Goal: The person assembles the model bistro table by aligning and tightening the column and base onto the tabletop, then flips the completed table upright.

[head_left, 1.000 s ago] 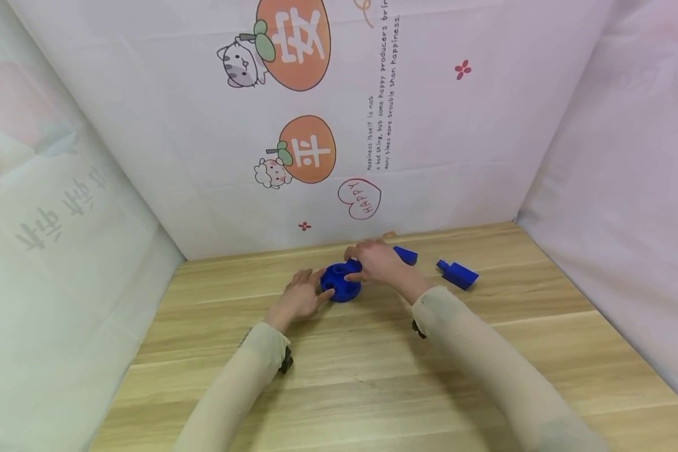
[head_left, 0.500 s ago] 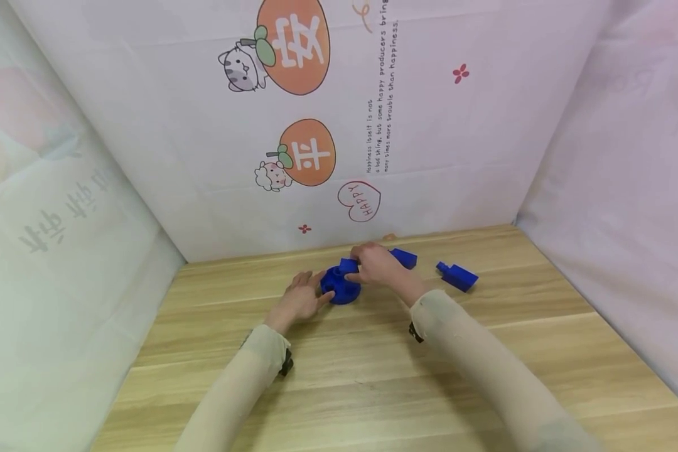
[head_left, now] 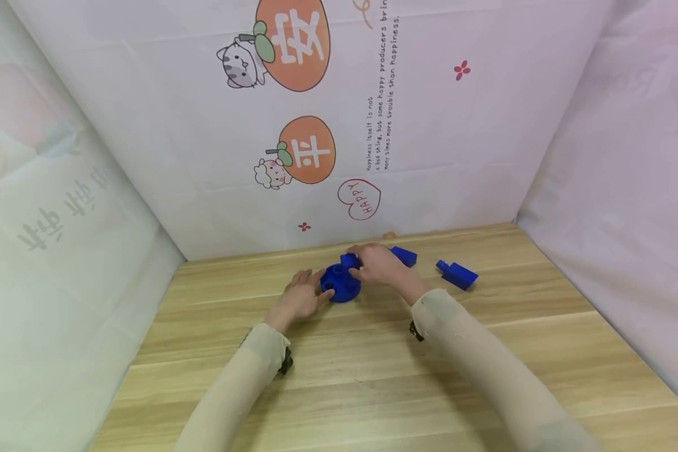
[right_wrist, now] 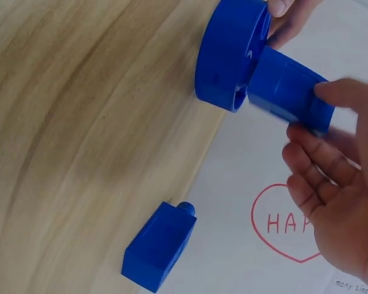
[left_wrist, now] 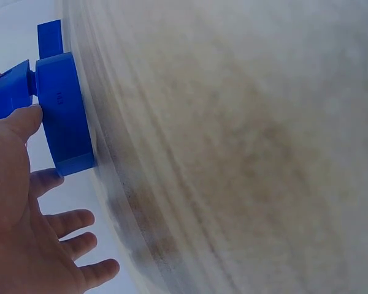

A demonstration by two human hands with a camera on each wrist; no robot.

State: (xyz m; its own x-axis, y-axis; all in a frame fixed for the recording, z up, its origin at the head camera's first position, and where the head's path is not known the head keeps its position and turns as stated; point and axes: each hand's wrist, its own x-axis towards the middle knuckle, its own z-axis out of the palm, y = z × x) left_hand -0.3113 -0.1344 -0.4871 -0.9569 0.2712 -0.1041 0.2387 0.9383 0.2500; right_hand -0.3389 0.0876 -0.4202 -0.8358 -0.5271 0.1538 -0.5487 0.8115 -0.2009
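A round blue base (head_left: 341,292) with holes in its top lies on the wooden table. My left hand (head_left: 299,297) holds it at the left side, thumb and index finger on its rim; the other fingers are spread in the left wrist view. Just over the base, my right hand (head_left: 377,263) pinches a blue block (right_wrist: 288,89) between thumb and fingers. Its narrow peg end points at the base's holed face, close against it in the right wrist view. The fingers cover part of the block in the head view.
To the right lie two more blue blocks with pegs, one block (head_left: 405,256) close behind the right hand and another block (head_left: 457,275) farther right. A white printed cloth (head_left: 429,157) hangs along the table's back edge, with cloth sides left and right.
The block in my right hand has tilted and shifted slightly over the base, showing more of itself than a second ago. My left hand and the base have stayed in place.
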